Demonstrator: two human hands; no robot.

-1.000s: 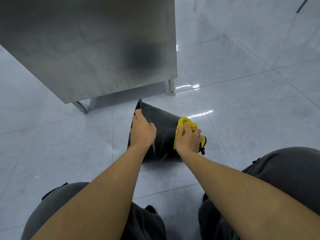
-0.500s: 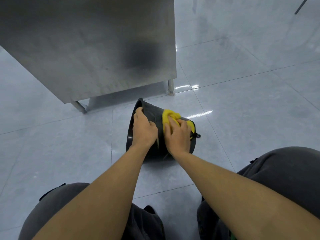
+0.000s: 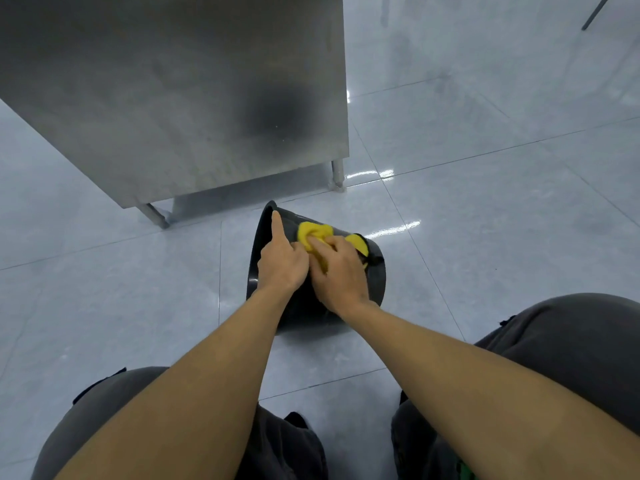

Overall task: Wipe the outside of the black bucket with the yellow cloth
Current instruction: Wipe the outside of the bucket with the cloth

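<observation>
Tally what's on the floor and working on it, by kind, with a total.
Buckets: 1, black bucket on its side
Cloths: 1, yellow cloth
Hands: 2, left hand on the bucket, right hand pressing the cloth
Steel cabinets: 1, cabinet
Total: 5

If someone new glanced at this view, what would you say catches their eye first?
The yellow cloth stands out first, pressed by the right hand against the side of the black bucket, which lies tipped on the pale tiled floor at centre. The left hand steadies the bucket near its rim, one finger stretched out. Behind looms a large steel cabinet, filling the upper left.
</observation>
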